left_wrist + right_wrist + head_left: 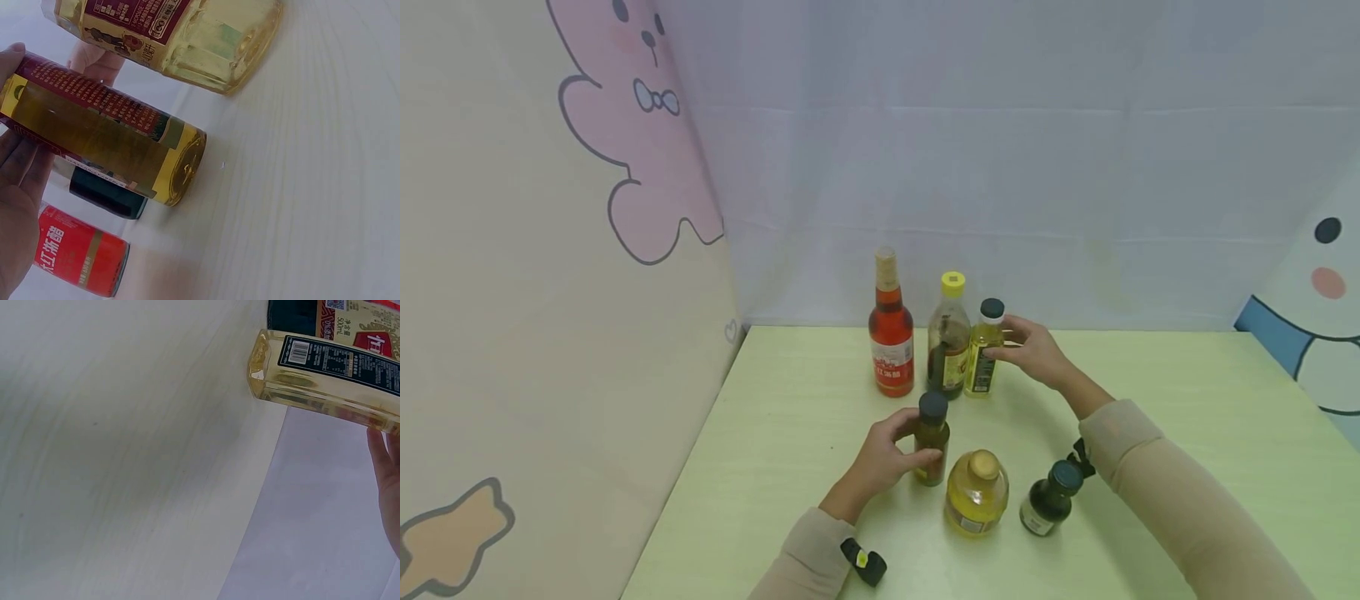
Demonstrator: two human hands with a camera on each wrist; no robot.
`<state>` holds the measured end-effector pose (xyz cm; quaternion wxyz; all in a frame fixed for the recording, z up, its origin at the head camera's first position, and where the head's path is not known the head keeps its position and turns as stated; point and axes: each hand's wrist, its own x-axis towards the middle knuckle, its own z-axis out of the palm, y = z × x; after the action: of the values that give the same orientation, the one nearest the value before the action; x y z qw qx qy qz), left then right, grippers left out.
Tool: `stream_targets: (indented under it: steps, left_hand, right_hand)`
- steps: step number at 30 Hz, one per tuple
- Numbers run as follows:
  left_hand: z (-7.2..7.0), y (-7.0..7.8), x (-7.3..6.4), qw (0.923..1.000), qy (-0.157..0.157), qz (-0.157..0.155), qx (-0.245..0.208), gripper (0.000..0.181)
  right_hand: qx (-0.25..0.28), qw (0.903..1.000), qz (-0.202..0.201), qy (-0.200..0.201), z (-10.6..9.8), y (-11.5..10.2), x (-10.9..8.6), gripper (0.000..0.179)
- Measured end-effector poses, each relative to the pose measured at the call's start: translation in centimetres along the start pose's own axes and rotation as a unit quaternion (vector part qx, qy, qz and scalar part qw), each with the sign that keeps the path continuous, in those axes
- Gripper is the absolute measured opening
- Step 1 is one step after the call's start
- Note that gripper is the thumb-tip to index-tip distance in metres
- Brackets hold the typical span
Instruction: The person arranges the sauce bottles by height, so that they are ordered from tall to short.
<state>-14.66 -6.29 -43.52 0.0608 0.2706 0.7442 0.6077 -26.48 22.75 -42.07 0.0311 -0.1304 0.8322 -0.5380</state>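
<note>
My left hand point(880, 458) grips a dark-capped glass bottle of brownish-yellow liquid point(935, 440), thumb on the near side and fingers behind. In the left wrist view this bottle point(103, 128) has a maroon label, and its base shows. Farther back, my right hand point(1039, 354) holds a slim bottle of pale yellow oil point(981, 371) with a dark cap, thumb and fingers around its right side. The right wrist view shows a barcode on the slim oil bottle point(331, 365). Right beside it stands a yellow-capped bottle of dark liquid point(950, 342).
A tall red bottle point(892, 342) stands at the back left. Nearer stand a round yellow oil bottle point(976, 500) and a small dark bottle point(1047, 504), below my right forearm. A curtain point(1000, 167) hangs behind the pale table point(805, 392); a wall panel point(587, 375) borders its left.
</note>
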Motion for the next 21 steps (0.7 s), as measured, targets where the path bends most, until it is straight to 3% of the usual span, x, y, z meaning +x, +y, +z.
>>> stream_targets:
  steps: [13, 21]
  left_hand:
    - [-0.13, 0.16, 0.13, 0.9999, -0.001, -0.011, 0.007, 0.046]
    - [-0.11, 0.04, 0.33, 0.9997, 0.004, 0.017, 0.019, 0.046]
  right_hand:
    - [0.015, 0.9998, -0.010, 0.000, -0.13, 0.21, -0.03, 0.059]
    - [0.010, 0.9998, -0.015, -0.006, -0.22, 0.32, -0.46, 0.068]
